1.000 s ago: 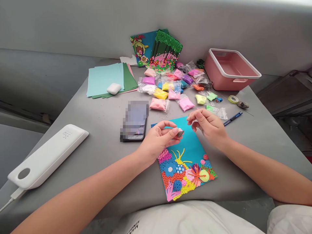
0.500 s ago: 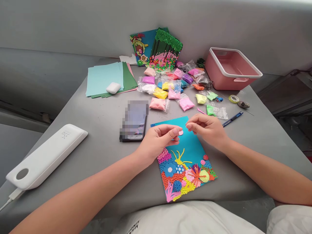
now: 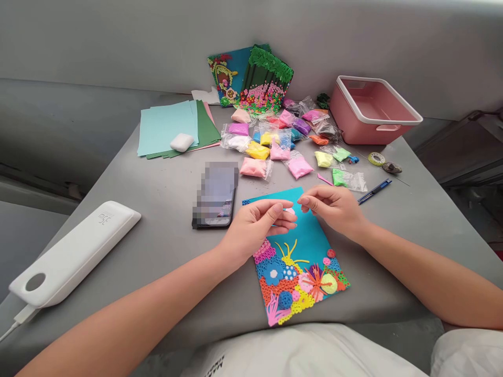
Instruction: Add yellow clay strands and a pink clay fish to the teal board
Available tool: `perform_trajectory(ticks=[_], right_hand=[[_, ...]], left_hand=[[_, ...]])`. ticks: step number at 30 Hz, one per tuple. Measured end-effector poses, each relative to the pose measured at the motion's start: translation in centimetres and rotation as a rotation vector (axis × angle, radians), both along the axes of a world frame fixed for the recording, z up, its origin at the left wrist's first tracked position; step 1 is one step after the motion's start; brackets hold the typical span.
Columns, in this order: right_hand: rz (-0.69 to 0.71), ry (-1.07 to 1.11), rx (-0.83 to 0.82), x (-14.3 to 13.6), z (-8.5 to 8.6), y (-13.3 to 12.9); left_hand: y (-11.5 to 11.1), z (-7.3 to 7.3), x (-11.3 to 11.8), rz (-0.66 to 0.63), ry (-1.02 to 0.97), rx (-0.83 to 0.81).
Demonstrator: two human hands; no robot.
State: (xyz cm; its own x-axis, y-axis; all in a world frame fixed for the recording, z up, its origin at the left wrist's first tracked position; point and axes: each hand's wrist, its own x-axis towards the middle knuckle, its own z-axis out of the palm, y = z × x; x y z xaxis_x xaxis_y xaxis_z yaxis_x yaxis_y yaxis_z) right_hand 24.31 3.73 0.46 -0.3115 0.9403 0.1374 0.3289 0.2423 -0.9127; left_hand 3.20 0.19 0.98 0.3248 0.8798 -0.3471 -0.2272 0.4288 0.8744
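Observation:
My left hand (image 3: 255, 225) is over the upper part of a blue board (image 3: 310, 235), with a small pale pink piece of clay (image 3: 290, 211) held at its fingers. My right hand (image 3: 334, 209) is just to the right, its fingertips pinched together close to the left fingertips; whatever they hold is too small to make out. Colourful clay shapes cover the lower part of the board: a blue flower (image 3: 274, 273), yellow strands (image 3: 290, 255), a red-orange spiky shape (image 3: 316, 283) and a pale yellow ball (image 3: 329, 283).
Bags of coloured clay (image 3: 257, 151) lie behind the board, near a pink basket (image 3: 377, 133). A phone (image 3: 216, 193) and a white power bank (image 3: 74, 254) are at left. A blue cutter (image 3: 374, 192) lies right. Decorated boards (image 3: 267, 78) lean behind.
The fingers of my left hand have spread and stretched a little to the right, partly covering the pink piece. My right hand has hardly moved.

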Motion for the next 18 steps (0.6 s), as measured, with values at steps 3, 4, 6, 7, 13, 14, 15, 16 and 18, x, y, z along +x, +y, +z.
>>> perform_trajectory(ticks=[3,4,6,7,13,14,15,16,18], right_hand=[[-0.027,-0.002,0.025,-0.02,-0.04,0.02],[-0.035,0.002,0.011,0.0,-0.06,0.02],[-0.037,-0.005,-0.026,0.04,-0.07,0.03],[-0.035,-0.015,-0.028,0.07,-0.05,0.04],[-0.04,-0.04,0.107,0.28,0.05,0.24],[-0.037,-0.048,0.097,0.31,0.03,0.27],[-0.038,-0.054,0.085,0.33,0.01,0.3],[-0.041,-0.057,0.074,0.34,0.0,0.32],[-0.052,-0.054,0.07,0.32,-0.01,0.36]], left_hand=[[-0.03,0.11,-0.05,-0.03,0.013,0.044],[-0.06,0.22,-0.04,-0.035,0.027,0.06],[-0.16,0.5,-0.01,-0.028,0.055,0.087],[-0.22,0.64,0.01,-0.022,0.064,0.097],[-0.56,0.94,0.09,-0.007,0.069,0.101],[-0.59,0.92,0.1,-0.008,0.062,0.093],[-0.62,0.9,0.1,-0.012,0.057,0.092],[-0.63,0.88,0.11,-0.018,0.054,0.098],[-0.64,0.88,0.1,-0.036,0.047,0.117]])
